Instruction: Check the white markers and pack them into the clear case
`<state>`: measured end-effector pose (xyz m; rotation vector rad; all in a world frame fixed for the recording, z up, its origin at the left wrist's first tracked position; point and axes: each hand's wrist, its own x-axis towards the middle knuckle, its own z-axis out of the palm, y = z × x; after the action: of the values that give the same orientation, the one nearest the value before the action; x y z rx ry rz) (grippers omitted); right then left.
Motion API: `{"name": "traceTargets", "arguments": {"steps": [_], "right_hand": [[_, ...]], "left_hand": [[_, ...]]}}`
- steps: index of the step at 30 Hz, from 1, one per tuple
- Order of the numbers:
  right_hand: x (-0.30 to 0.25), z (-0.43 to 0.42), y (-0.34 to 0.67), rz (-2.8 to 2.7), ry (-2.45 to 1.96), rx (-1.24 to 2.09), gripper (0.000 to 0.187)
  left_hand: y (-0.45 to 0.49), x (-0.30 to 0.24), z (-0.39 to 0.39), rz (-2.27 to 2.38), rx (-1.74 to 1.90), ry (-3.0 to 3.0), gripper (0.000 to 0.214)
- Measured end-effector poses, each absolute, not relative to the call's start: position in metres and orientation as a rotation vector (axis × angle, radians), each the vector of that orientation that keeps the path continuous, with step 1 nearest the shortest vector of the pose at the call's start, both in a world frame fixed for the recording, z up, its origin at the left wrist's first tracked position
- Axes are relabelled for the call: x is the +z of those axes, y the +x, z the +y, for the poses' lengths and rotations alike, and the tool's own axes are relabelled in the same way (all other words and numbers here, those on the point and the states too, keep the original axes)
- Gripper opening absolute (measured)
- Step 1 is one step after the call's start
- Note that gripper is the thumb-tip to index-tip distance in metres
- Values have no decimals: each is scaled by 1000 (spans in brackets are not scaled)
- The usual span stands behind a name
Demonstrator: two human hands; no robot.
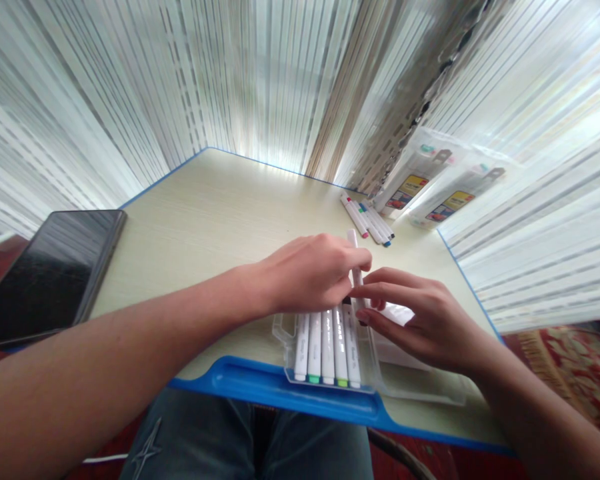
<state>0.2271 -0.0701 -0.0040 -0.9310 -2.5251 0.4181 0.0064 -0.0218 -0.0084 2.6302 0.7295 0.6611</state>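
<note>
While my left hand (pixel 310 273) pinches a slim white marker pen (pixel 353 250) between thumb and forefinger, the pen stands almost upright over the clear plastic case (pixel 285 330) at the near edge of the pale wooden desk (pixel 220 213). My right hand (pixel 425 320) lies beside it, fingers stretched and close together, tips touching the pen. A row of white markers (pixel 327 347) lies in the case.

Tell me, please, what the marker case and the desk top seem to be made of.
The marker case looks like clear plastic, glossy: the desk shows through its walls. The desk top seems a matt, pale wood-grain laminate, by its fine streaks, though it could be real wood; its blue edge looks like moulded plastic.
</note>
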Motion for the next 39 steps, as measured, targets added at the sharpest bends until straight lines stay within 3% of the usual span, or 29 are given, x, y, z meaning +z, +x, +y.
{"name": "traceTargets", "arguments": {"steps": [17, 32, 39], "right_hand": [[-12, -70, 237, -2057, -1117, 628, 34], [-12, -72, 236, -2245, -1029, 547, 46], [-6, -75, 234, -2230, -1042, 583, 42]], "left_hand": [[8, -4, -23, 793, 992, 2305, 34], [9, -4, -24, 822, 1023, 2186, 38], [9, -2, -23, 844, 1040, 1974, 36]]}}
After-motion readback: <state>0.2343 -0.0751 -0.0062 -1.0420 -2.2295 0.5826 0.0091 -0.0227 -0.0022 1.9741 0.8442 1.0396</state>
